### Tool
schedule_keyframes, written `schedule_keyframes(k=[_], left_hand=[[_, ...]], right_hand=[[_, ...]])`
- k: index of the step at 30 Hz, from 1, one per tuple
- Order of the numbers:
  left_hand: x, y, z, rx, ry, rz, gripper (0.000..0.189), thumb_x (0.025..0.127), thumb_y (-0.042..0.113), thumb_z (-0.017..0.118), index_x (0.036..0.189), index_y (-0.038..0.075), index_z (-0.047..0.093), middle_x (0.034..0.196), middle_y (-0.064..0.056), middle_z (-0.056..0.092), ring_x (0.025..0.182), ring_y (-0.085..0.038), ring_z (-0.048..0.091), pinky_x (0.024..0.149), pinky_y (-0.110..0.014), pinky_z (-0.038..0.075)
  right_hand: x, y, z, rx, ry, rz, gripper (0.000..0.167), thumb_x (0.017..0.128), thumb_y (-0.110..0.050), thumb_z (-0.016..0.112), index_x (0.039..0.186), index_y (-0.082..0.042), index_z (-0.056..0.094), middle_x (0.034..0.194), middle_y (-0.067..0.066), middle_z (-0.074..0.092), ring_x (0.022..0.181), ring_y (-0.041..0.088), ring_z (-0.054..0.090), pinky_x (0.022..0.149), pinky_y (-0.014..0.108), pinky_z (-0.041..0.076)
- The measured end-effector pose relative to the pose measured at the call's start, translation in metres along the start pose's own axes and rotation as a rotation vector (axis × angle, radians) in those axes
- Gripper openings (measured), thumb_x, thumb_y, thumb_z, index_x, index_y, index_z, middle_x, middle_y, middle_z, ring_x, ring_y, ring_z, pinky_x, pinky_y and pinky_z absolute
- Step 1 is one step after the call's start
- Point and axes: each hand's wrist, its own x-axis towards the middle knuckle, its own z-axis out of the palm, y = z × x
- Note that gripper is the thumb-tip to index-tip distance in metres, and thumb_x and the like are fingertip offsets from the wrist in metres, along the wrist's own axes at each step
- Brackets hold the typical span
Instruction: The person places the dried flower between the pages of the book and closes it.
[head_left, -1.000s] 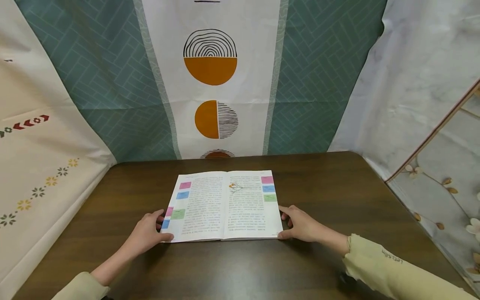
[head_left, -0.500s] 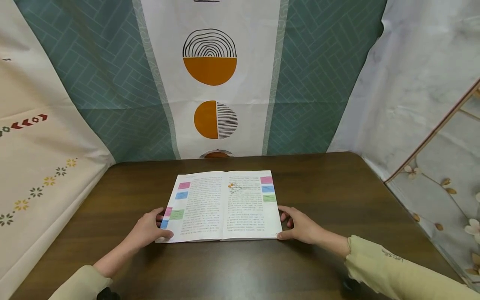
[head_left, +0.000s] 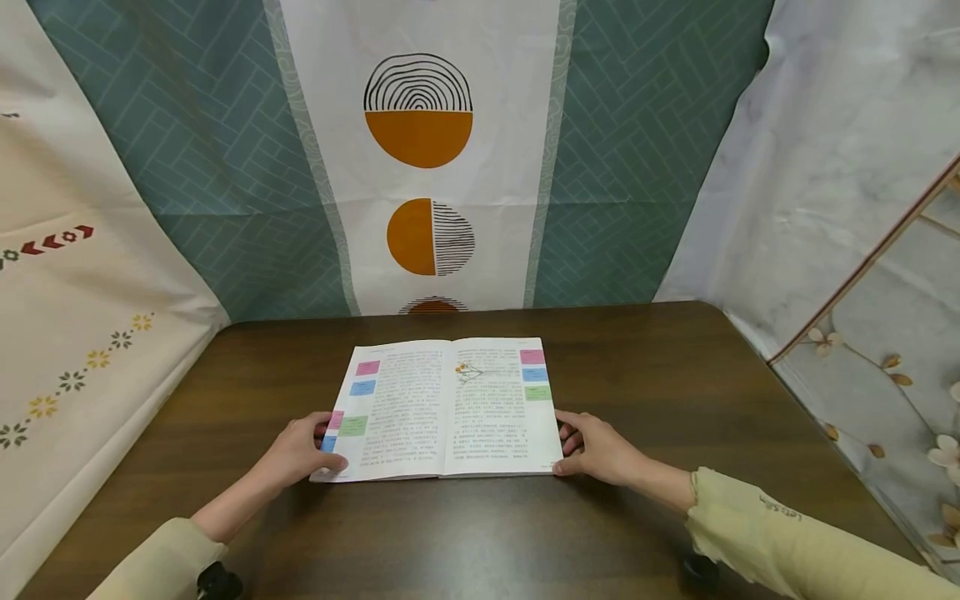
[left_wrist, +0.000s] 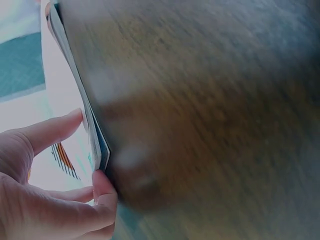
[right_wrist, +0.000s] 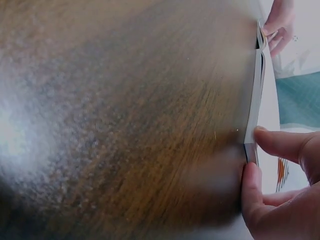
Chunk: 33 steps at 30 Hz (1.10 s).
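An open book (head_left: 408, 408) with printed text lies face up on the dark wooden table (head_left: 465, 542), its two pages spread side by side. Pink, blue and green blocks mark the outer margins, and a small flower drawing (head_left: 468, 372) sits near the fold. My left hand (head_left: 295, 454) grips the lower left corner, thumb on the page and fingers at the side and underside. At the lower right corner my right hand (head_left: 603, 450) pinches the book the same way. The left wrist view shows the cover's edge (left_wrist: 105, 152) between thumb and fingers.
Behind the table hangs a green and white cloth (head_left: 420, 250) with orange and black half circles. A cream cloth (head_left: 97, 292) covers the left side, a pale flowered one (head_left: 877, 400) the right. A small black object (head_left: 701, 568) shows below the right sleeve.
The book's lower left corner reaches slightly farther left beneath my left thumb than a second ago. My right hand keeps its hold with almost no movement.
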Motion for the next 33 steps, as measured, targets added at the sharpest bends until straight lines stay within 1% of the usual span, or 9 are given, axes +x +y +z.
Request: schedule_keyframes(k=[4, 8, 14, 20, 26, 31, 33], left_hand=[[0.001, 0.0, 0.0, 0.04, 0.022, 0.044, 0.082, 0.072, 0.018, 0.087, 0.134, -0.016, 0.046, 0.117, -0.025, 0.063, 0.093, -0.025, 0.058, 0.079, -0.037, 0.049], [0.001, 0.002, 0.0, 0.034, 0.024, 0.031, 0.083, 0.072, 0.02, 0.087, 0.134, -0.015, 0.046, 0.118, -0.026, 0.062, 0.093, -0.026, 0.058, 0.08, -0.038, 0.05], [0.004, 0.003, -0.001, -0.025, 0.006, -0.024, 0.085, 0.072, 0.019, 0.086, 0.138, -0.014, 0.042, 0.118, -0.026, 0.061, 0.094, -0.027, 0.057, 0.079, -0.037, 0.049], [0.005, -0.001, -0.001, -0.111, -0.011, -0.056, 0.086, 0.075, 0.015, 0.084, 0.142, -0.013, 0.036, 0.121, -0.026, 0.057, 0.099, -0.029, 0.055, 0.08, -0.034, 0.048], [0.003, -0.005, -0.003, -0.174, -0.021, -0.039, 0.084, 0.078, 0.011, 0.081, 0.144, -0.011, 0.034, 0.121, -0.025, 0.055, 0.101, -0.03, 0.054, 0.08, -0.033, 0.047], [0.002, -0.014, -0.002, -0.25, -0.026, -0.015, 0.081, 0.082, 0.01, 0.078, 0.146, -0.009, 0.033, 0.13, -0.025, 0.05, 0.109, -0.033, 0.053, 0.087, -0.033, 0.049], [0.002, -0.017, -0.002, -0.287, -0.028, -0.005, 0.08, 0.083, 0.01, 0.077, 0.147, -0.008, 0.032, 0.133, -0.026, 0.048, 0.111, -0.034, 0.053, 0.087, -0.032, 0.049]], right_hand=[[-0.001, 0.0, -0.002, 0.056, -0.019, -0.005, 0.084, 0.072, -0.001, 0.083, 0.143, 0.013, 0.04, 0.105, 0.014, 0.054, 0.088, 0.017, 0.057, 0.072, 0.021, 0.051], [0.0, 0.002, -0.004, 0.104, -0.04, -0.023, 0.083, 0.075, 0.001, 0.081, 0.144, 0.015, 0.037, 0.104, 0.016, 0.051, 0.088, 0.018, 0.055, 0.073, 0.021, 0.052], [0.001, 0.007, -0.004, 0.139, -0.064, -0.062, 0.081, 0.077, 0.0, 0.079, 0.143, 0.016, 0.034, 0.1, 0.015, 0.052, 0.086, 0.018, 0.054, 0.073, 0.02, 0.051], [0.003, 0.01, -0.006, 0.15, -0.077, -0.06, 0.082, 0.077, -0.003, 0.08, 0.142, 0.015, 0.034, 0.102, 0.016, 0.052, 0.088, 0.018, 0.056, 0.075, 0.021, 0.051], [0.004, 0.012, -0.008, 0.152, -0.088, -0.066, 0.082, 0.078, -0.004, 0.081, 0.141, 0.014, 0.033, 0.103, 0.016, 0.053, 0.089, 0.019, 0.056, 0.076, 0.021, 0.051], [0.005, 0.017, -0.009, 0.146, -0.109, -0.082, 0.082, 0.079, -0.007, 0.08, 0.142, 0.014, 0.032, 0.104, 0.016, 0.053, 0.089, 0.018, 0.057, 0.076, 0.021, 0.052], [0.005, 0.019, -0.008, 0.148, -0.119, -0.094, 0.082, 0.08, -0.009, 0.08, 0.143, 0.014, 0.032, 0.105, 0.016, 0.053, 0.089, 0.018, 0.057, 0.076, 0.021, 0.052]])
